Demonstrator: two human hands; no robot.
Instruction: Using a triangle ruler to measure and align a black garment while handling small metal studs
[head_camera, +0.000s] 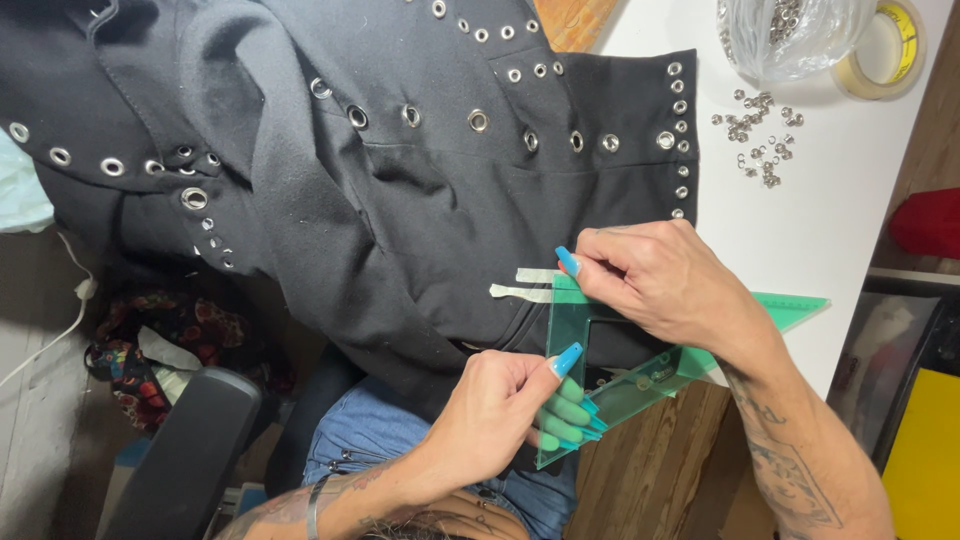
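Two hands are working a green see-through set square (640, 375) over a black eyelet-studded garment (420, 200) lying across the white table (800, 220) edge and lap. Left hand (500, 410) is pinching the square's lower edge, fingers curled under it. Right hand (660, 280) is pressing its upper part flat on the cloth, fingertips closed on the edge beside two pale tape strips (525, 285). Loose metal eyelets (760, 140), a clear bag of eyelets (790, 35) and a tape roll (885, 50) are sitting well apart at the table's far end

Set square (620, 385) on garment (420, 190)
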